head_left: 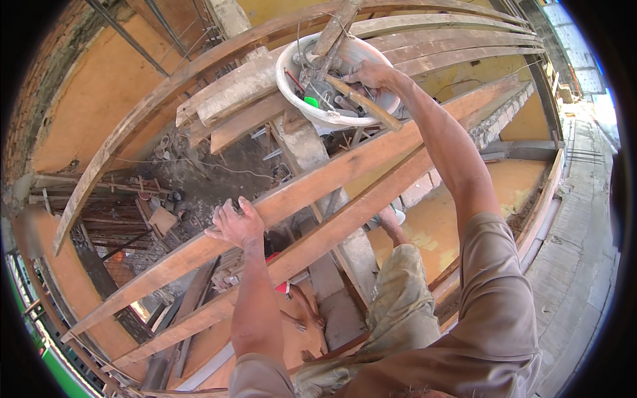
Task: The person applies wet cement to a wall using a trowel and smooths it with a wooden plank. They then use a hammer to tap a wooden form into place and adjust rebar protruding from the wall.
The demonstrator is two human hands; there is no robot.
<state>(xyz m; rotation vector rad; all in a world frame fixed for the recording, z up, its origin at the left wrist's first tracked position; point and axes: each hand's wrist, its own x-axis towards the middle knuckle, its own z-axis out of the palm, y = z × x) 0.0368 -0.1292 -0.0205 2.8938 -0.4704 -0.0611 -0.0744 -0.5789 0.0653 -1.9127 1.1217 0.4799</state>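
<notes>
The left hand (pixel 237 225) lies loosely spread on a plank (pixel 345 171); whether the right hand (pixel 371 74) pinches anything inside the bucket (pixel 332 120) is unclear.

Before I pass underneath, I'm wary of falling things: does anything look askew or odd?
Yes: at the right hand, the white bucket has a wooden handle and wood piece jutting out, looking untidy, perhaps precarious.

Left hand (pixel 239 227) loosely bent ahead of left forearm (pixel 257 305), right arm (pixel 461 166) outstretched, right hand (pixel 373 74) farther forward.
</notes>
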